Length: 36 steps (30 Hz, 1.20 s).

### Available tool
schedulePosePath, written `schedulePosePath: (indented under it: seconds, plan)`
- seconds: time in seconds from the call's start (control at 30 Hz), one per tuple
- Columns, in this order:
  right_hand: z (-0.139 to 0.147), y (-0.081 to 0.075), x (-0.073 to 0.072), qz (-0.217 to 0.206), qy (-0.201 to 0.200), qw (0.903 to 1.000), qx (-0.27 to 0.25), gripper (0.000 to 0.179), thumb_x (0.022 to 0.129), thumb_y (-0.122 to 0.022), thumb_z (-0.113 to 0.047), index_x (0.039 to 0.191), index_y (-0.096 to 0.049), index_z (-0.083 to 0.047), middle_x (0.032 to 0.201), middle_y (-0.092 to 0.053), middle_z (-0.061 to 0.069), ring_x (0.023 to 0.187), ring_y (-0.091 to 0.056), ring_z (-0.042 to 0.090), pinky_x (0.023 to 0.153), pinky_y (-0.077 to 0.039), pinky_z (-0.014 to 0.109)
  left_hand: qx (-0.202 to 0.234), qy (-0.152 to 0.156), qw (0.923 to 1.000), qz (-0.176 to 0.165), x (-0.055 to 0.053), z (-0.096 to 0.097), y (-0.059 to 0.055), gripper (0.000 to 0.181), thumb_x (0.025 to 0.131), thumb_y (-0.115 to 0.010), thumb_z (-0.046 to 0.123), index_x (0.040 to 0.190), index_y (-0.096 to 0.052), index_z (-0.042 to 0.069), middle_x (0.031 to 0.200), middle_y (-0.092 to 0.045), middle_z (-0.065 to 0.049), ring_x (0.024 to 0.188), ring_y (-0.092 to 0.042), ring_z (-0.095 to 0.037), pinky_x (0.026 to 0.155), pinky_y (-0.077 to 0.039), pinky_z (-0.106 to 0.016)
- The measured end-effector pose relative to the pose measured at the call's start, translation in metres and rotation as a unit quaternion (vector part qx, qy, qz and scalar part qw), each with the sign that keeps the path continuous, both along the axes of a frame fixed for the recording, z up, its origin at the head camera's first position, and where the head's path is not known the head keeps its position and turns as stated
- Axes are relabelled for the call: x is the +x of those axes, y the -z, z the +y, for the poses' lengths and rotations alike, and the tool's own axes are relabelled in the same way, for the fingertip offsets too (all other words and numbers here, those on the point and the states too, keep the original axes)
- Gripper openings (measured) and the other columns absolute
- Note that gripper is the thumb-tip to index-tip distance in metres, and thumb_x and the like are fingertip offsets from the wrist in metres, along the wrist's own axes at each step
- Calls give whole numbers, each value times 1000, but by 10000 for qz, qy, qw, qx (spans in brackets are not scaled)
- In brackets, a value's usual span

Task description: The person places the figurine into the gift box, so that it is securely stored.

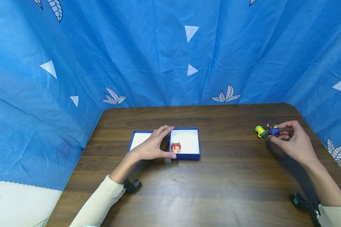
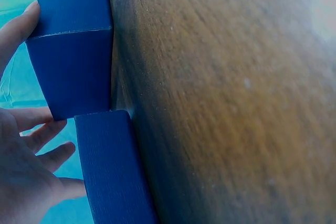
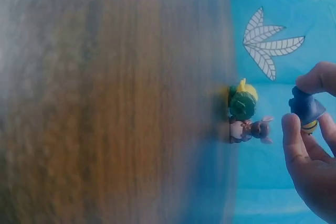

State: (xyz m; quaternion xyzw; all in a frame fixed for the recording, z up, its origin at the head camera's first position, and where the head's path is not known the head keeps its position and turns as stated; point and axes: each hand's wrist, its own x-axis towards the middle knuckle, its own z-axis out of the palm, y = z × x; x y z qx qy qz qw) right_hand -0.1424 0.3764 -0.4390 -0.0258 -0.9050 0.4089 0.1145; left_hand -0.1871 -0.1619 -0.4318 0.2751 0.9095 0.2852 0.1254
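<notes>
Blue box with white inside (image 1: pixel 187 138) is gripped by the left hand (image 1: pixel 153 145): its left side is spanned, thumb at the front corner, fingers at the back, hand spread about as wide as that side. Probably held this way so it won't slide. Blue-rimmed tray (image 1: pixel 137 138) is set just left of the box, partly hidden under the hand; whether it is held too can't be told. Red toy (image 1: pixel 176 147) is placed in the box's front left corner, near the thumb.

Dark blue toy (image 3: pixel 304 106) is pinched in the right hand (image 1: pixel 296 143), thumb and fingers closed to the toy's width, lifted off the table (image 1: pixel 182 189). A fingertip pinch is likely used because the toy is small. Green-and-yellow toy (image 3: pixel 243 100) and brown toy (image 3: pixel 249 129) are left close together on the table, beside the right hand; the brown one is stood upright.

Counts: toys, four (one boxed, one held, two on the table); box, one; tray, one; wrist cameras (image 1: pixel 132 185), two, one worn per arm; curtain (image 1: pixel 159 47), printed, behind the table.
</notes>
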Motion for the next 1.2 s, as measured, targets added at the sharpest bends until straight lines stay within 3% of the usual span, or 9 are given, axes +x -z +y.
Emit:
schedulePosePath:
  seconds: [0.2,0.43,0.77,1.0,1.2]
  plan:
    - [-1,4,-2,144,-278,9995,-70,64,95,-82,-10,150,-50,-4,118,-46,-25,88,-59,-23,70,-53,3,18,-10,10000,-31,0,-1,1,117,82,-88,62,173,-25,21,179,-23,-11,170,-17,-31,136,-6,-66]
    - [-5,5,-2,151,-117,9997,-131,57,92,-85,-10,140,-57,0,122,-36,-12,91,-58,-23,76,-51,-1,18,-9,10000,-38,0,-1,0,117,83,-88,62,173,-25,22,180,-22,-13,170,-18,-31,136,-6,-66]
    - [-5,5,-1,331,-276,9989,197,58,88,-89,-11,137,-59,-3,110,-54,-28,90,-57,-21,75,-48,-1,39,-2,10000,-38,0,-1,0,116,82,-88,62,172,-26,23,180,-23,-13,170,-17,-32,136,-7,-66]
    - [-7,5,-1,237,-216,9993,185,58,88,-88,-15,135,-55,-5,106,-55,-35,89,-56,-20,75,-46,-1,18,-10,10000,-43,0,-1,1,118,82,-88,63,173,-25,22,180,-23,-9,170,-17,-30,137,-7,-65]
    - [-8,4,-1,492,-335,9982,-18,57,87,-87,-5,134,-55,-6,109,-57,-39,93,-58,-20,78,-47,-2,-4,-27,10000,-47,0,-2,1,117,82,-88,64,173,-24,28,180,-23,-7,171,-16,-27,137,-6,-64]
